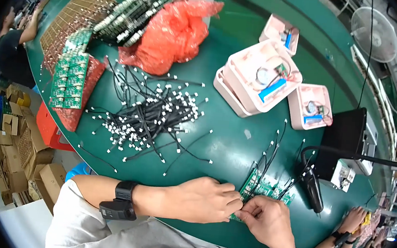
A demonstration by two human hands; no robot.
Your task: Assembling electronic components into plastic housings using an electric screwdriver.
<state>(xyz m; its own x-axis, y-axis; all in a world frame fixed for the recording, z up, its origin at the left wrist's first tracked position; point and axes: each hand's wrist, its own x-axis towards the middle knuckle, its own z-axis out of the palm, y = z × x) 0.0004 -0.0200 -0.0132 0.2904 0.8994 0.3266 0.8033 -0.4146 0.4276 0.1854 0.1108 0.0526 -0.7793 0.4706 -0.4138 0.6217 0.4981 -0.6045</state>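
Note:
Both hands meet at the left end of a green circuit board panel (272, 186) near the table's front edge. My left hand (214, 199) is closed, its fingertips pinched at the board's corner. My right hand (268, 220) pinches with thumb and forefinger right beside it; what lies between the fingertips of either hand is hidden. Several black cables (267, 165) with white plugs rise from the board. A large loose heap of similar cables (149, 114) lies on the table beyond my left forearm.
Green board panels (68, 83) lie on red bubble wrap at the left, near a red plastic bag (171, 35) and stacked boards (127, 17). Pale pink housings (261, 65) stand at the back right. A black corded tool (313, 190) lies right of the board. Other people work at both sides.

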